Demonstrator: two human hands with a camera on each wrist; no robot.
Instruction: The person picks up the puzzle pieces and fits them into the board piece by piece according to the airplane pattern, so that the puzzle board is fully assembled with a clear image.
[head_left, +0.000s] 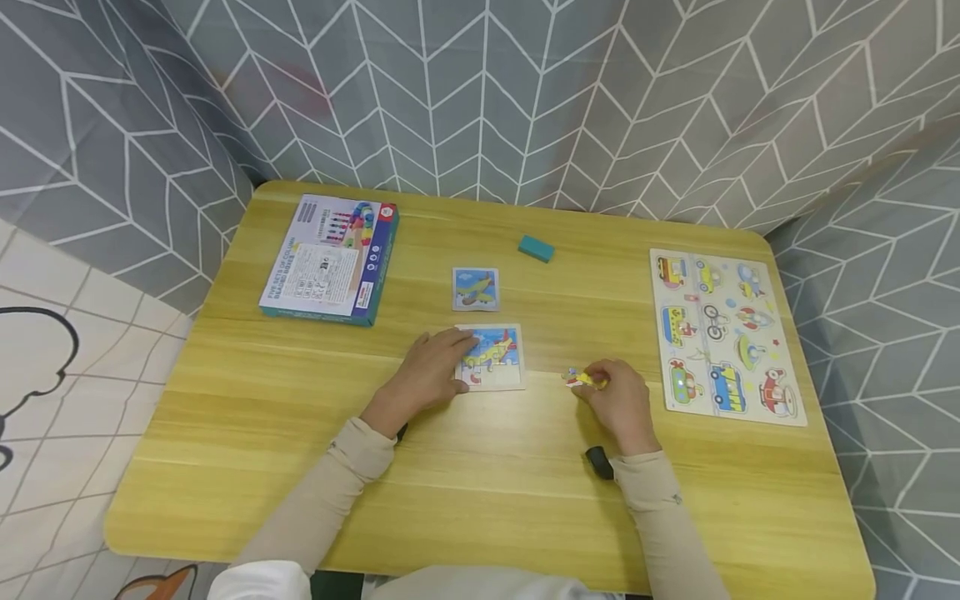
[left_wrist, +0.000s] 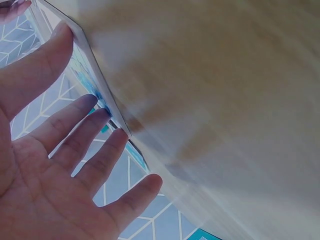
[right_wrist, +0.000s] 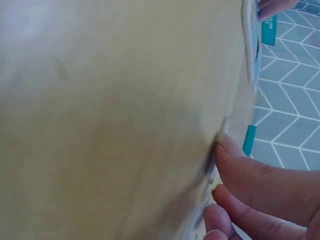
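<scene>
A small jigsaw tray (head_left: pixel 522 362) with a white rim lies before me in the head view, partly filled with pieces that form a yellow plane on blue. My left hand (head_left: pixel 429 372) rests at its left side, fingertips on the upper left and thumb at the lower left edge. The left wrist view shows the fingers spread and nearly straight. To the right of the tray, my right hand (head_left: pixel 621 404) pinches a yellow, white and blue jigsaw piece (head_left: pixel 576 377) low over the table. From the right wrist, the piece (right_wrist: pixel 226 123) appears edge-on at the thumb.
A plane picture card (head_left: pixel 476 292) lies behind the tray, and a teal block (head_left: pixel 536 247) sits farther back. At the left is a printed game box (head_left: pixel 318 271). A vehicle puzzle board (head_left: pixel 703 354) lies at the right. Patterned curtains (head_left: pixel 480 108) surround the wooden table (head_left: pixel 480 500).
</scene>
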